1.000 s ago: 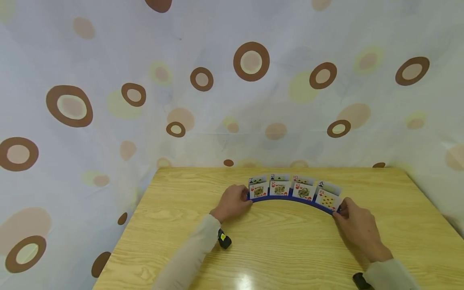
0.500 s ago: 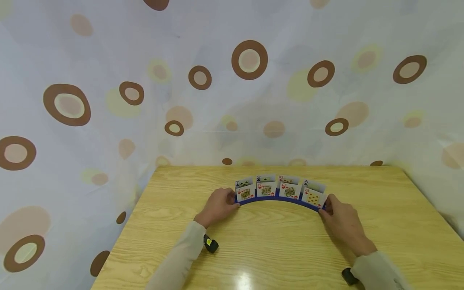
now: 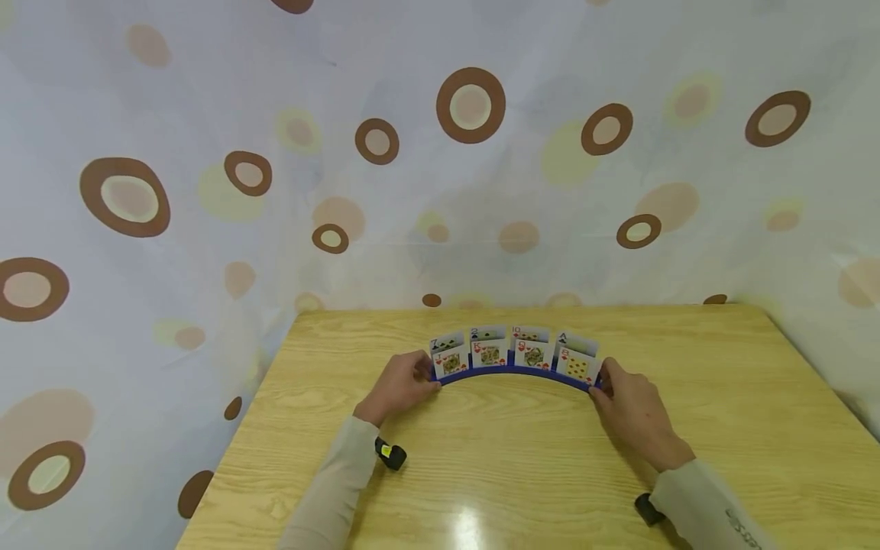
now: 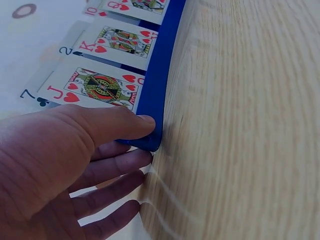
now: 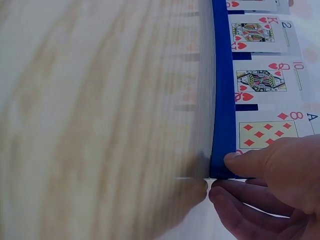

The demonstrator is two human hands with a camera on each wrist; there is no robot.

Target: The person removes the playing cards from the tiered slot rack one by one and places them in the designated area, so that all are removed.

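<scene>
Pinching here with the right hand (image 3: pixel 635 409) at one end, and matching it with the left hand (image 3: pixel 400 385) at the other, gripping both tips of the blue card holder (image 3: pixel 511 370)! Lying right between the two, running lengthwise from side to side, bowing away at the middle, with neither hand plainly nearer; down on the counter (image 3: pixel 522 458) or barely above it, hard to tell which. Carrying in front, left to right, jack of hearts (image 3: pixel 451 364), king of hearts (image 3: pixel 490 354), queen of hearts (image 3: pixel 533 355), eight of diamonds (image 3: pixel 576 367); behind those, seven (image 3: pixel 450 343), two (image 3: pixel 488 334), ten (image 3: pixel 531 334) and ace (image 3: pixel 579 345); then, past the far edge, on up the spotted backdrop (image 3: pixel 412 198)
</scene>
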